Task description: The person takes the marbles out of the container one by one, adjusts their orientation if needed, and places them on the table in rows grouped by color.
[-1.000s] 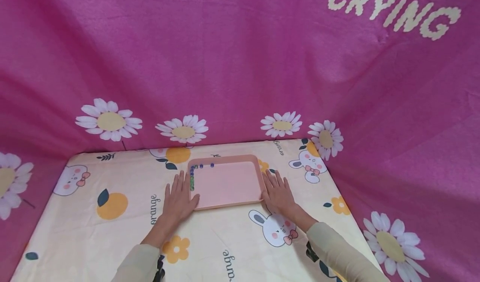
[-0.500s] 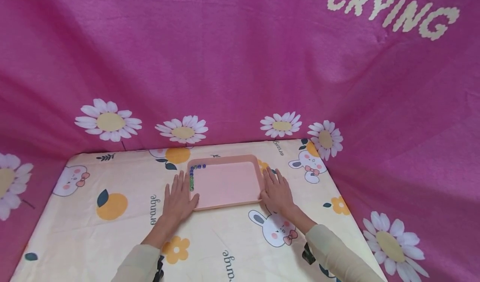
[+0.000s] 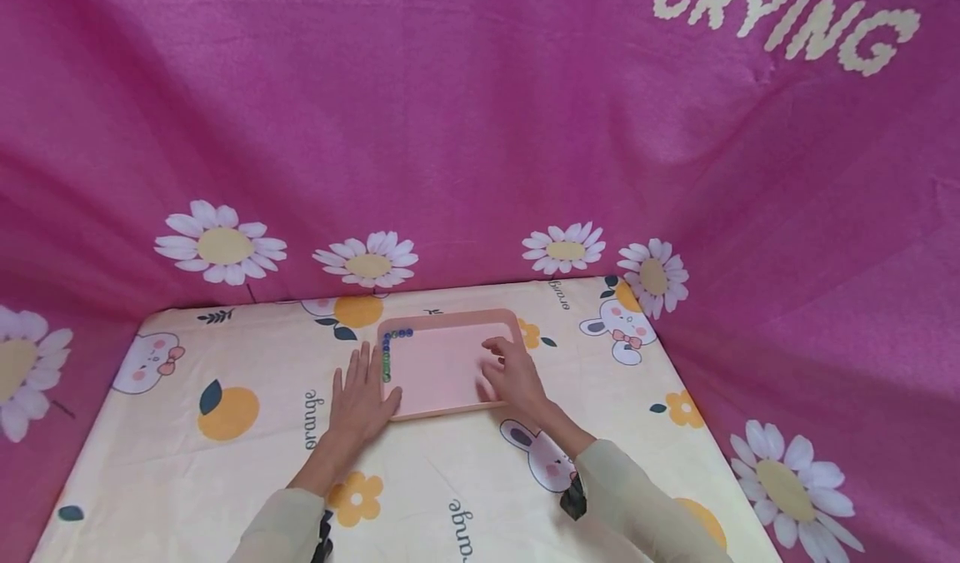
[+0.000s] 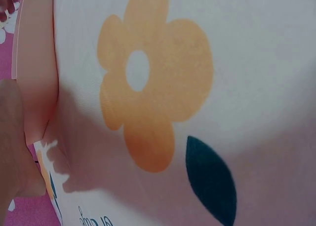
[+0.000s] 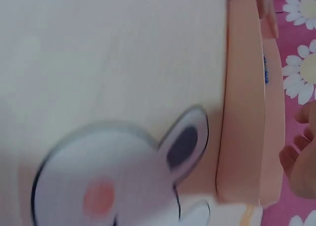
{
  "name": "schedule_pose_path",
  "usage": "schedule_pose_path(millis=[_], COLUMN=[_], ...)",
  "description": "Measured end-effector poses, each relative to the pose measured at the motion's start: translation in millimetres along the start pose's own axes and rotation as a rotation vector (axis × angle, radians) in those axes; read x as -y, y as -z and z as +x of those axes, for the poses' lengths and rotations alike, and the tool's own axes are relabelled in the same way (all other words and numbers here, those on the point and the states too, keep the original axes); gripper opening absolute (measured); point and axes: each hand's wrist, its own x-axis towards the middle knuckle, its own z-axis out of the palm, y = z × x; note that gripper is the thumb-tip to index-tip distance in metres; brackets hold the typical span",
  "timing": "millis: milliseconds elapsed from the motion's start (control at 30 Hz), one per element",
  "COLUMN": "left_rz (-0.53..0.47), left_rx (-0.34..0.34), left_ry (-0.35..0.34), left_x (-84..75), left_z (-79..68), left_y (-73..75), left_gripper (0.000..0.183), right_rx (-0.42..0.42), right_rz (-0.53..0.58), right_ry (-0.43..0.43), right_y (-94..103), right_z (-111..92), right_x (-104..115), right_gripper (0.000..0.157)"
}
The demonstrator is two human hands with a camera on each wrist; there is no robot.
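Observation:
A shallow pink tray [image 3: 450, 319] lies on the patterned cloth. Small round green marbles [image 3: 386, 367] and blue marbles [image 3: 402, 333] sit inside it, lined up along the left wall and round the back left corner. My left hand [image 3: 362, 401] rests against the tray's left side, fingers straight, thumb at the front left corner. Over the right part of the tray is my right hand [image 3: 517, 376], its fingers loosely bent with nothing held. In the right wrist view the right hand [image 5: 302, 159] shows beyond the tray's front wall [image 5: 242, 102], away from the marbles [image 5: 266, 70].
The table cloth [image 3: 420, 480] bears printed rabbits, oranges and flowers. A magenta curtain [image 3: 465, 130] with daisies hangs behind the table and along its sides. Dark wrist straps [image 3: 573, 496] show by the sleeves.
My right hand has left the tray's right side and moved left over the tray, its fingers now bent. The far blue marble has rolled left to join the others. My left hand stays put.

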Motion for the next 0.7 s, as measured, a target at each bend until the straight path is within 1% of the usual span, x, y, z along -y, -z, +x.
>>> schedule_pose_path(millis=[100, 267, 467, 600, 700], left_rz=[-0.001, -0.009, -0.009, -0.027, -0.037], left_rx=[-0.008, -0.017, -0.006, 0.000, -0.010], left_ry=[0.003, 0.001, 0.009, 0.008, 0.003], left_x=[0.6, 1.2, 1.0, 1.4, 1.5], left_z=[0.0, 0.6, 0.2, 0.4, 0.9], left_y=[-1.0, -2.9, -4.3, -3.6, -3.1], left_gripper=[0.087, 0.086, 0.087, 0.087, 0.087], right_rx=[0.040, 0.113, 0.168, 0.196, 0.211], right_rz=[0.105, 0.168, 0.186, 0.191, 0.196], right_ry=[-0.035, -0.059, -0.086, -0.078, -0.062], right_y=[-12.5, -30.8, -48.4, -60.7, -68.6], right_z=[5, 13, 21, 25, 28], right_x=[5, 7, 9, 12, 17], right_gripper=[0.030, 0.032, 0.032, 0.031, 0.030])
